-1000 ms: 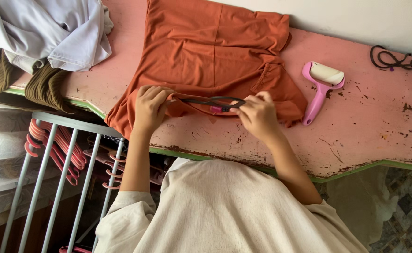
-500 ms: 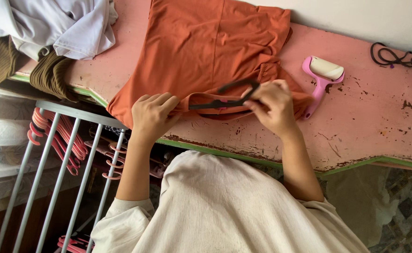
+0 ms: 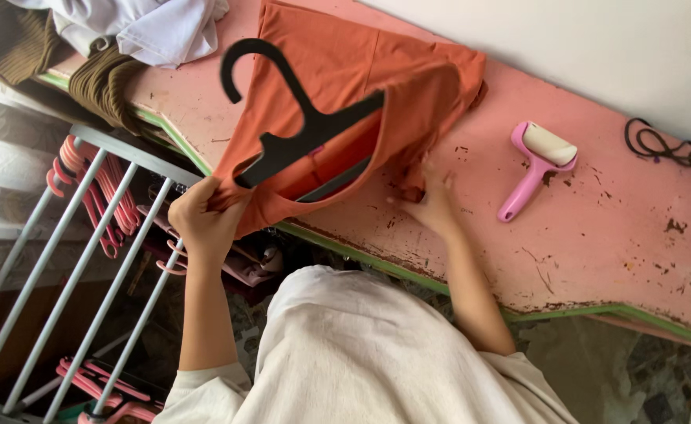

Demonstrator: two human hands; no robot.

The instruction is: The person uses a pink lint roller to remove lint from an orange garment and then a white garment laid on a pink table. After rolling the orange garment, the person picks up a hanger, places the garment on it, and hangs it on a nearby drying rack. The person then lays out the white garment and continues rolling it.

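The orange garment point(image 3: 345, 94) looked light, soft and limp, best gripped at its hem. It draped a stiff black hanger point(image 3: 298, 126) above the pink table point(image 3: 597, 235). The left hand point(image 3: 200, 216) pinched the hem; the right hand point(image 3: 432, 200) was blurred, its grip unclear.

Pink lint roller point(image 3: 535, 166) on pink table point(image 3: 597, 228); black cord point(image 3: 667, 149) near wall; pink hangers point(image 3: 94, 204) behind grey rack point(image 3: 86, 259).

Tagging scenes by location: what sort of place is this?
Probably a home laundry or clothes-sorting corner. A worn pink table holds an orange garment on a black hanger, a pink lint roller, and piled clothes; pink hangers hang on a metal rack.
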